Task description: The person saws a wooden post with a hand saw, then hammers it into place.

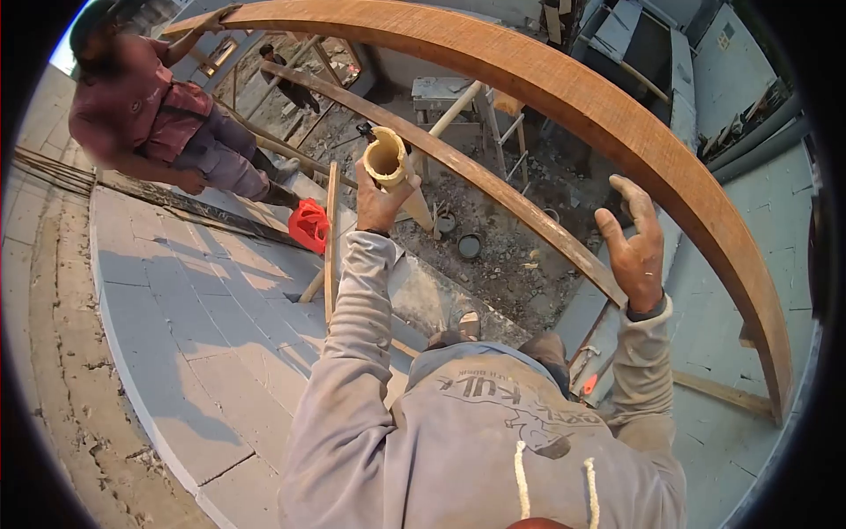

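Observation:
My left hand (379, 201) is wrapped round the upper end of a bamboo pole (418, 208), whose hollow mouth points up toward me. The pole slants down behind the hand, and its lower end is hard to make out. My right hand (636, 242) is raised with fingers apart and holds nothing. Nearest to it is a long orange-brown wooden beam (564, 75) that looks strongly bowed through the wide lens. A thinner timber (493, 187) runs diagonally between my hands, its near end close below my right wrist.
A person in a dark red shirt (145, 110) stands at left, one hand on the beam's far end. Another person (289, 84) is lower down. A red plastic bag (308, 225) lies beside an upright wooden strip (332, 247). Block walls flank me; buckets (469, 245) and a trestle (441, 93) stand below.

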A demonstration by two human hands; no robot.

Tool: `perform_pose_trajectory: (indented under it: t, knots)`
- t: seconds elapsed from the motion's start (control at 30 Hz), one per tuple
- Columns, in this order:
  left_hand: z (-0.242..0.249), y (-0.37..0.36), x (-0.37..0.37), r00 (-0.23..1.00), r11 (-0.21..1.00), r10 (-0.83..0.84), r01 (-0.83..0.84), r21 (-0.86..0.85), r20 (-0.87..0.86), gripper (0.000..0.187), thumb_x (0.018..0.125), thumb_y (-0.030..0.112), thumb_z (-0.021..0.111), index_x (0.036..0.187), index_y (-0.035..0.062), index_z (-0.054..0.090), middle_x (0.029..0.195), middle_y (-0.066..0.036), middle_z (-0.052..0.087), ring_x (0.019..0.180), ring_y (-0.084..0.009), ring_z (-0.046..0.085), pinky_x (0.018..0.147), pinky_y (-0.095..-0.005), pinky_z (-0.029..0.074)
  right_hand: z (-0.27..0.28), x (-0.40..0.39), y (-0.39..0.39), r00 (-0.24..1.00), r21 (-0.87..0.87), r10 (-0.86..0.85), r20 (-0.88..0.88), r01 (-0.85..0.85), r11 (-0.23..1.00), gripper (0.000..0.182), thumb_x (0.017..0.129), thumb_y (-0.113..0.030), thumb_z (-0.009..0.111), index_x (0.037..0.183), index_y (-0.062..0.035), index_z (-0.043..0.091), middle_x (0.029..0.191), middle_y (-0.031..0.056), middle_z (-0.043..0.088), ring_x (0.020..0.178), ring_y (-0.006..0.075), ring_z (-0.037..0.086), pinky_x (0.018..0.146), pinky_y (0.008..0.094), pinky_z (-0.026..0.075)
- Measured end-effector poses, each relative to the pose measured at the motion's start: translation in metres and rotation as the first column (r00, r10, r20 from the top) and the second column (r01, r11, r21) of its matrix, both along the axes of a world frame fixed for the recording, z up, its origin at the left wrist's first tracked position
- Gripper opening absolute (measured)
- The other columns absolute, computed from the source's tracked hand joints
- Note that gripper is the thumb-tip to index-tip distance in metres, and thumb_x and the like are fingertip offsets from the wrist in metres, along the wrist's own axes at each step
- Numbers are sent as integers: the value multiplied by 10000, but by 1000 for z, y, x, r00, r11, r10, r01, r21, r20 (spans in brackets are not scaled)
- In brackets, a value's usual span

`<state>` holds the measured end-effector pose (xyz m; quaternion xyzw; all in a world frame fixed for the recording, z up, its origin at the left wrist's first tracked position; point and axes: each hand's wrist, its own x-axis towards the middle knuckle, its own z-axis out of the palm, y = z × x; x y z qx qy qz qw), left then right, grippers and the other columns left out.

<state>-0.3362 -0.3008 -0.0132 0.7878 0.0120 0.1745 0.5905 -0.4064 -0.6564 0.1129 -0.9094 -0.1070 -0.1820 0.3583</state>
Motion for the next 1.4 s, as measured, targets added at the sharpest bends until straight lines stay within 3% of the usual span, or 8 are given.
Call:
perform_pose_trajectory:
  t: [0.2,0.27,0.3,0.43,0.7,0.97,1.07,1.4]
  knots:
    - [-32,42,43,941,937,335,-337,89,34,803,686,143,854,1318,15,374,1150,-114,579,961,-178,625,778,-313,571,43,54,6,974,-25,-108,197,115,993,328,892,-191,665,1184,-48,620,1212,147,612,1149,302,578,993,379,444]
    - [-10,51,53,990,992,130,-130,1,-48,837,578,319,915,1204,6,456,1119,-136,594,998,-251,624,895,-356,496,41,80,4,897,-217,-104,430,214,952,336,894,-212,667,1190,-61,622,1200,145,620,1137,292,588,983,384,458]
    - [-3,57,57,986,978,154,-142,151,-71,774,586,263,897,1198,14,494,1072,-109,619,987,-222,630,869,-343,505,40,91,6,911,-239,-131,390,237,942,330,903,-247,657,1176,-63,633,1191,147,624,1129,290,595,961,388,475]
    - [7,100,92,984,988,-131,140,71,-124,597,689,112,806,1206,24,520,1040,-71,653,925,-179,650,816,-320,540,16,113,21,898,-252,-344,274,413,875,344,911,-324,646,1139,-67,664,1152,143,651,1089,289,619,935,384,484]
    - [2,165,177,996,996,84,-84,-10,0,487,736,137,773,1151,-7,563,1017,-110,681,893,-206,675,803,-325,544,11,119,41,823,-309,-425,376,544,780,270,921,-266,640,1086,-57,686,1062,113,689,986,250,653,863,356,507]
    - [6,189,256,997,997,72,-72,-6,23,644,690,149,783,1257,26,502,1116,-100,649,984,-187,644,861,-333,520,-8,119,27,654,-268,-595,467,746,610,184,930,-190,626,956,-21,695,965,111,701,880,276,662,782,364,516]
    - [23,188,262,991,992,126,-125,27,-39,701,624,270,819,1217,24,537,1061,-165,671,966,-276,665,856,-374,526,-14,115,17,655,-301,-515,553,733,610,187,933,-184,620,938,-11,691,960,114,696,877,277,659,775,366,514]
    - [8,255,311,1000,993,15,-15,-118,-3,672,619,221,810,1205,13,555,1058,-126,675,939,-246,666,855,-353,525,-14,118,17,629,-291,-552,547,761,579,198,948,-184,587,925,-8,674,941,115,681,872,288,647,771,374,507]
